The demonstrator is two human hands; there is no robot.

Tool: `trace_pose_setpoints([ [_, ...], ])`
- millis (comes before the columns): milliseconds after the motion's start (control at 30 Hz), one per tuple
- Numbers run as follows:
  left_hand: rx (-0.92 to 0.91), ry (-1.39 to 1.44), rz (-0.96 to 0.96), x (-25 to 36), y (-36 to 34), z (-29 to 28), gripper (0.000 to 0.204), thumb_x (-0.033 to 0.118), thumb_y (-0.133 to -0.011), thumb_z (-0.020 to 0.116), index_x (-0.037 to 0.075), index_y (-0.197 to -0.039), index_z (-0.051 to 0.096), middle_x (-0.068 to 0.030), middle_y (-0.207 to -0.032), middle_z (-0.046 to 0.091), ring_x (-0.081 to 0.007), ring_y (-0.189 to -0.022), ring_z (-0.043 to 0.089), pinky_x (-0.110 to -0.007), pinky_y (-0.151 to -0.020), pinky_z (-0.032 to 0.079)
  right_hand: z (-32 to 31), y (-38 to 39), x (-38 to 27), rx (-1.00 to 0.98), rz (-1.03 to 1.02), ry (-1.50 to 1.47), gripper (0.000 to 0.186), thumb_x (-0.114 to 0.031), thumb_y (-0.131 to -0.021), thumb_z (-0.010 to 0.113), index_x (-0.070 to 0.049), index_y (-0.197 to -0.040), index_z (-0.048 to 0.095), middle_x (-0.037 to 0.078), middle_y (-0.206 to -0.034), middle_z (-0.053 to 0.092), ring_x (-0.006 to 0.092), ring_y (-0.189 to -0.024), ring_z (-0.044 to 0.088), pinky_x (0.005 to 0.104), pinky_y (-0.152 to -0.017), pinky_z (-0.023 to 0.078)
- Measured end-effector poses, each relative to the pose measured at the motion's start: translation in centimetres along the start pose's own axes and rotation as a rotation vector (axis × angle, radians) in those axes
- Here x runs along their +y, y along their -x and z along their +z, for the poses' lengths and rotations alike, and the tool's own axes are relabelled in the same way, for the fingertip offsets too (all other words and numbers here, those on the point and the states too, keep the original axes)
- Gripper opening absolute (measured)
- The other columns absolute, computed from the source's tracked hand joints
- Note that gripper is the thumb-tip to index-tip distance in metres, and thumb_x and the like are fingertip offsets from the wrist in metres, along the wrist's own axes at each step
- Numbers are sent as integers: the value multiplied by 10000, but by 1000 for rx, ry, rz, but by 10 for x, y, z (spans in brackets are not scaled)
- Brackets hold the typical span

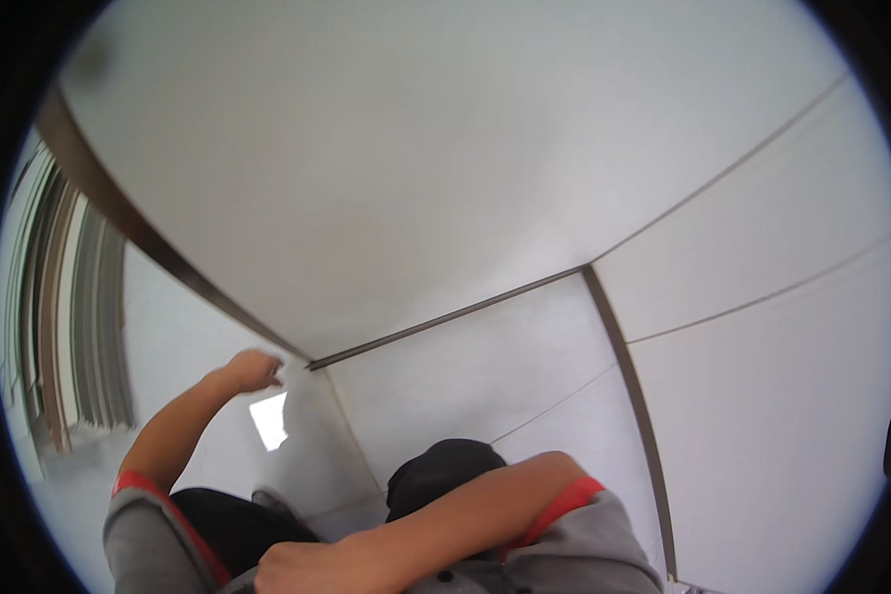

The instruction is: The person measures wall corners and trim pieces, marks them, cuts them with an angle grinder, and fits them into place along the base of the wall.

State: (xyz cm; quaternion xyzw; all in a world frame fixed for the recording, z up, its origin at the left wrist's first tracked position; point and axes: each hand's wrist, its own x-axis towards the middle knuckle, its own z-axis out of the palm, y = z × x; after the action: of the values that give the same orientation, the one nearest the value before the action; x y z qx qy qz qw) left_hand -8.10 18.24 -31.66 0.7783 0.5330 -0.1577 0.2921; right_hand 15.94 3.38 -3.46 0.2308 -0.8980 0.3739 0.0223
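A large white panel (396,198) with dark brown edge strips stands tilted in front of me. My left hand (257,369) reaches forward just left of the panel's lower left corner, apart from it. Its fingers look curled and are slightly blurred; whatever they may hold does not show. Below that hand is a bright white jagged patch (268,421), and I cannot tell whether it is paper or reflected light. My right forearm crosses my body, with my right hand (302,569) at my waist against the grey shirt. Its fingers are hidden at the lower edge.
At the far left several boards (84,317) stand on edge in a stack, grey, white and brown. Pale floor (193,337) lies between them and the panel. More white surfaces (752,376) with thin dark lines are at the right, beside a dark upright strip (634,396).
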Motion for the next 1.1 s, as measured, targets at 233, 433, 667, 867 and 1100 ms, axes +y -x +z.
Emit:
trace_pose_setpoints([
  [233, -203, -28, 28, 2, 37, 10, 553, 469, -850, 716, 105, -1263, 665, -122, -1145, 729, -336, -1070, 678, -439, -918, 531, 8, -26, -8, 411, -9, -196, 270, -247, -842, 616, 2, -761, 680, 248, -765, 681, 421, -755, 676, 519, -664, 529],
  [433, -177, 91, 70, 25, 39, 23, 522, 431, -860, 712, 80, -1245, 669, -126, -1130, 731, -338, -1055, 681, -432, -911, 535, 75, -43, 34, 154, -77, -448, 290, -279, -834, 664, 9, -841, 697, 267, -812, 672, 466, -799, 636, 541, -707, 484],
  [667, 12, 261, 83, 23, 9, 46, 491, 410, -843, 729, 67, -1192, 686, -145, -1083, 734, -351, -1014, 688, -441, -886, 540, 69, -35, 42, 255, 27, -386, 205, -201, -707, 681, -50, -844, 670, 200, -899, 644, 422, -855, 633, 516, -711, 492],
  [867, 270, 349, -16, 12, -19, 85, 364, 400, -884, 689, 44, -955, 671, -191, -909, 706, -396, -895, 672, -509, -778, 520, 0, -3, 25, 313, 445, -876, 236, -25, -879, 637, -33, -1087, 527, 137, -1083, 620, 332, -1052, 639, 398, -883, 506],
  [1100, 445, 457, -11, 11, -20, 80, 278, 304, -942, 630, 38, -1022, 653, -168, -895, 694, -386, -881, 658, -494, -783, 512, -44, 38, 15, 1090, 833, -1287, 175, -114, -1013, 598, -36, -1159, 541, 138, -1046, 678, 115, -724, 630, 259, -627, 533],
])
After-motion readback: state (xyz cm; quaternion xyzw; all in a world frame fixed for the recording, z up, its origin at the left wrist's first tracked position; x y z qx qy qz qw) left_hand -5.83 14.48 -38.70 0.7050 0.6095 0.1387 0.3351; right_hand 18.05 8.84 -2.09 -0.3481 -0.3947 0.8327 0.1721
